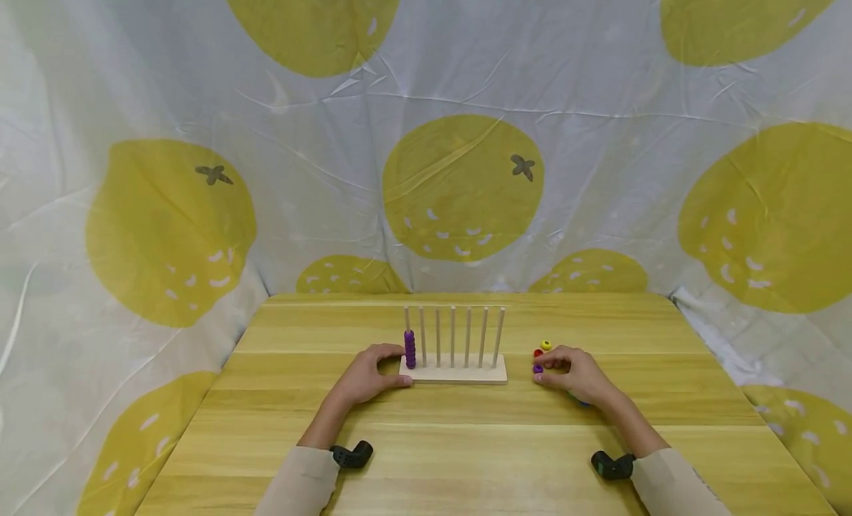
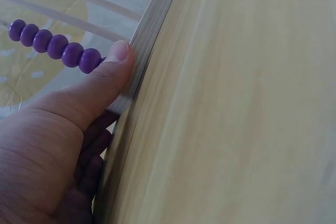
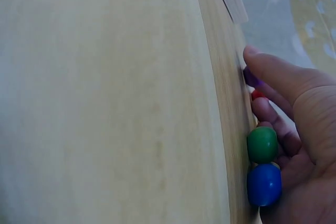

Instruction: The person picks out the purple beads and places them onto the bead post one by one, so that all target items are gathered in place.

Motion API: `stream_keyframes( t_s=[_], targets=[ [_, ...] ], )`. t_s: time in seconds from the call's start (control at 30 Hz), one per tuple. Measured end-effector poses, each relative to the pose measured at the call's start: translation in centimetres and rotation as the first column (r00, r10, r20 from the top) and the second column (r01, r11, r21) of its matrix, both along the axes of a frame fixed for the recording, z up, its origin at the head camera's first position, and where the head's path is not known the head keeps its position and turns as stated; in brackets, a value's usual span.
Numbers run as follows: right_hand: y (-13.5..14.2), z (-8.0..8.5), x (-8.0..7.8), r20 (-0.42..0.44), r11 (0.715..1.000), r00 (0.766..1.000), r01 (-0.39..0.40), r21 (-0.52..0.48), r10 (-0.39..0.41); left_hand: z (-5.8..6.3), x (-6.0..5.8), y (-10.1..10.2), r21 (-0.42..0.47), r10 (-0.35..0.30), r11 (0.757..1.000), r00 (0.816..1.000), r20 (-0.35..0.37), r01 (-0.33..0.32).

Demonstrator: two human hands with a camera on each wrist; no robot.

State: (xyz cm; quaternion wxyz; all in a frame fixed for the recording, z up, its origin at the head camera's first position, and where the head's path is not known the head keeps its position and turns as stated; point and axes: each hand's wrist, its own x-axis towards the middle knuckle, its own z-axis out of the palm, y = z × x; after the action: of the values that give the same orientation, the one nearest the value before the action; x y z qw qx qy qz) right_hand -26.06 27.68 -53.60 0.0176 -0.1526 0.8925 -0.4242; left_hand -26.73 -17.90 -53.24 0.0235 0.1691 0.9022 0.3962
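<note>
A pale wooden peg rack (image 1: 459,370) stands on the table, with several upright pegs. Purple beads (image 1: 410,350) are stacked on its leftmost peg. My left hand (image 1: 368,374) grips the left end of the base, thumb along the front edge and fingers behind. To the right of the rack, my right hand (image 1: 577,375) holds a loose purple bead (image 1: 538,369) between thumb and index finger, low at the table. A red bead (image 1: 538,352) and a yellow bead (image 1: 546,344) lie just beyond the fingers. Under the right palm sit a green bead (image 3: 262,145) and a blue bead (image 3: 264,184).
The wooden table (image 1: 479,457) ends at a back edge against a hanging cloth (image 1: 319,168) printed with yellow lemons. Black wrist devices sit at both cuffs, one (image 1: 353,455) on the left and one (image 1: 612,466) on the right.
</note>
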Motion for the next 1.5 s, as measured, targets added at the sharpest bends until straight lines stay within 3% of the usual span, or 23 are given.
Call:
stream_keyframes(
  t_s=[0.5, 0.77, 1.0, 1.2, 1.5],
  targets=[
    [0.1, 0.1, -0.1, 0.008, 1.000, 1.000, 0.005, 0.005, -0.005, 0.0, 0.0, 0.0, 0.006, 0.000, 1.000, 1.000, -0.005, 0.000],
    [0.0, 1.0, 0.0, 0.012, 1.000, 1.000, 0.018, 0.016, -0.018, -0.2, 0.1, 0.0, -0.001, 0.006, 1.000, 1.000, 0.004, -0.006],
    [-0.3, 2.9, -0.1, -0.053, 0.997, 0.998, 0.035, 0.068, -0.031, -0.2, 0.0, 0.0, 0.004, 0.000, 1.000, 1.000, -0.007, 0.000],
    [-0.7, 5.2, -0.1, -0.131, 0.997, 0.991, 0.004, 0.078, 0.006, -0.2, -0.1, 0.0, -0.001, 0.000, 1.000, 1.000, -0.015, 0.000],
    [-1.8, 9.6, 0.4, -0.121, 0.998, 0.992, -0.009, 0.060, 0.017, -0.2, -0.1, 0.0, -0.007, -0.002, 1.000, 1.000, -0.010, 0.002]
  ],
)
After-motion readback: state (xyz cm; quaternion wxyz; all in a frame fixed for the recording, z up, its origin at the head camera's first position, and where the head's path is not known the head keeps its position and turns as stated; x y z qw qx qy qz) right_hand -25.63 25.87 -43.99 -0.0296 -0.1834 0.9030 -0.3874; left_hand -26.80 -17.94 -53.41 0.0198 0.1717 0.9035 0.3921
